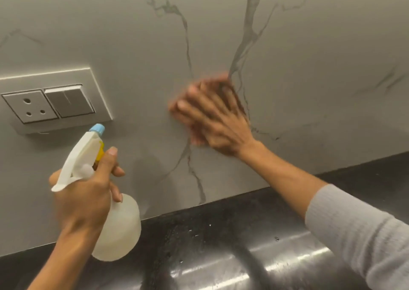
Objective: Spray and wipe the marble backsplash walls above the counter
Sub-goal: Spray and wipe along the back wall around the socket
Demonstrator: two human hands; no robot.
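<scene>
The grey marble backsplash (309,57) with dark veins fills the upper view. My right hand (212,117) lies flat on it near the centre, fingers spread and blurred by motion. An orange-pink cloth (194,134) shows at the edges under the palm and fingers. Lower left, my left hand (86,192) grips the neck of a translucent white spray bottle (117,227), thumb up beside the trigger. The bottle's blue nozzle (97,129) points up toward the wall, just below the socket plate.
A grey plate with a three-pin socket and a switch (55,103) is set in the wall at the left. A black speckled counter (221,234) runs below the backsplash, glossy with light streaks and a few droplets.
</scene>
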